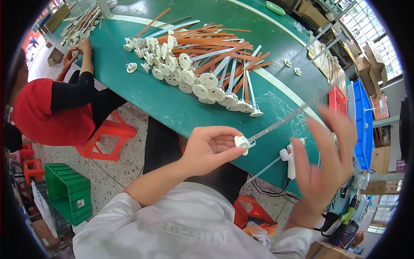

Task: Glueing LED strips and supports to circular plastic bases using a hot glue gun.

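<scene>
A: Left hand [210, 149]?

B: Fingers closed in a pinch on the small white plastic round-capped end piece [242, 142] of a long thin grey strip [280, 122]. Held just off the near edge of the green-topped work table [172, 108]; the strip runs up and to the right over the table.

A: Right hand [323, 164]?

B: Spread wide, fingers apart, blurred, holding nothing. It sits right of the table's near edge, just beside a white plastic fixture [290, 159] fixed at that edge. Touching it or not: cannot tell.

A: On the table?

B: Toward the far side, a big heap of orange and pale flat strips with white round disc ends [202, 64], discs fanned toward the near edge. Two loose white discs [292, 67] lie to the heap's right.

A: Around the table?

B: At its left end, another person in a red top [51, 108] on a red plastic stool [108, 138], hands at a second bundle of strips [82, 23]. Below the table, left, a green plastic crate [69, 192] on the floor. At the right end, a blue plastic bin [363, 125].
</scene>
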Motion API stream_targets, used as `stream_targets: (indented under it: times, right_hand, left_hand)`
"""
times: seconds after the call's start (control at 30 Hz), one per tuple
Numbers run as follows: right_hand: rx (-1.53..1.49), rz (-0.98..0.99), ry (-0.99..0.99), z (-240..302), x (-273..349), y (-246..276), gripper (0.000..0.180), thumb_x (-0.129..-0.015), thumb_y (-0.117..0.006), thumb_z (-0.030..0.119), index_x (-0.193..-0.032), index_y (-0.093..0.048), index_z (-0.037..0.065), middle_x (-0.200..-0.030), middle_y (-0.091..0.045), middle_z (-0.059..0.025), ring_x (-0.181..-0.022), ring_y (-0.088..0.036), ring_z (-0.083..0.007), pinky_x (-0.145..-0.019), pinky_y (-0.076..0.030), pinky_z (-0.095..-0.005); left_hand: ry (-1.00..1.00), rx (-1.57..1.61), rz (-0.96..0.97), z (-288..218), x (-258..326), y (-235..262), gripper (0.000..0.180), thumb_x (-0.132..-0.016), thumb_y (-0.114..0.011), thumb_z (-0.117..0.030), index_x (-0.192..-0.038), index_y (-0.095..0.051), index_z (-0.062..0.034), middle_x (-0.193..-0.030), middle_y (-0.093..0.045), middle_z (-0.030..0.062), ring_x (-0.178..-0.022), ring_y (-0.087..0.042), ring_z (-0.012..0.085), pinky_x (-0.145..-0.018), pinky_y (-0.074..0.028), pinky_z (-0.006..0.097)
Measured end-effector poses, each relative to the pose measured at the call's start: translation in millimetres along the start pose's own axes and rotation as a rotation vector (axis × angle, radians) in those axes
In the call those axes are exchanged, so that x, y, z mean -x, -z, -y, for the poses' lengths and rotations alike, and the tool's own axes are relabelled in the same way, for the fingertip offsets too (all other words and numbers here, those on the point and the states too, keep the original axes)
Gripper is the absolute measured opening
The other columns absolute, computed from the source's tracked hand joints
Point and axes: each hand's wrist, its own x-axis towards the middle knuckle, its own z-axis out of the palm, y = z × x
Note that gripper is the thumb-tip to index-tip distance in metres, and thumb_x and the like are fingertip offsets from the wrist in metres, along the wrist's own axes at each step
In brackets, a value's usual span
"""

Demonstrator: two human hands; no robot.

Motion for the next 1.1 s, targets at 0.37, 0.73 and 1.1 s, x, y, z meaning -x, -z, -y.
stream_targets:
  times: [0.37, 0.73, 1.1]
  right_hand:
    - [-1.417, -0.380, -1.076, 83, 50, -102, 0.032, -0.079, -0.075, -0.005, -0.109, -0.066, -0.007, -0.103, -0.068, -0.0140, -0.083, -0.066, -0.0153, -0.070, -0.055, -0.0254]
    - [-1.307, -0.297, -1.140, 48, 49, -120, 0.018, -0.093, -0.069, 0.005, -0.107, -0.069, -0.006, -0.093, -0.071, -0.0090, -0.081, -0.064, -0.0111, -0.072, -0.050, -0.0230]
    - [-1.150, -0.218, -0.806, 46, 57, -157, 0.010, -0.082, -0.074, -0.002, -0.092, -0.075, -0.002, -0.086, -0.075, -0.0081, -0.073, -0.065, -0.0137, -0.067, -0.050, -0.0256]
  left_hand:
    - [0.172, 0.270, 0.152, 21, -7, 17, 0.039, -0.091, -0.070, -0.002, -0.126, -0.059, 0.0105, -0.112, -0.071, 0.0183, -0.101, -0.071, 0.0186, -0.080, -0.059, 0.028]
    - [0.335, 0.090, 0.279, 21, -26, 22, 0.037, -0.091, -0.071, -0.002, -0.127, -0.062, 0.0049, -0.111, -0.071, 0.0115, -0.104, -0.068, 0.0155, -0.087, -0.055, 0.028]
    - [-0.655, -0.948, 0.202, 15, -60, 20, 0.035, -0.074, -0.082, -0.004, -0.108, -0.073, -0.0006, -0.099, -0.074, 0.0132, -0.092, -0.071, 0.0279, -0.081, -0.056, 0.035]
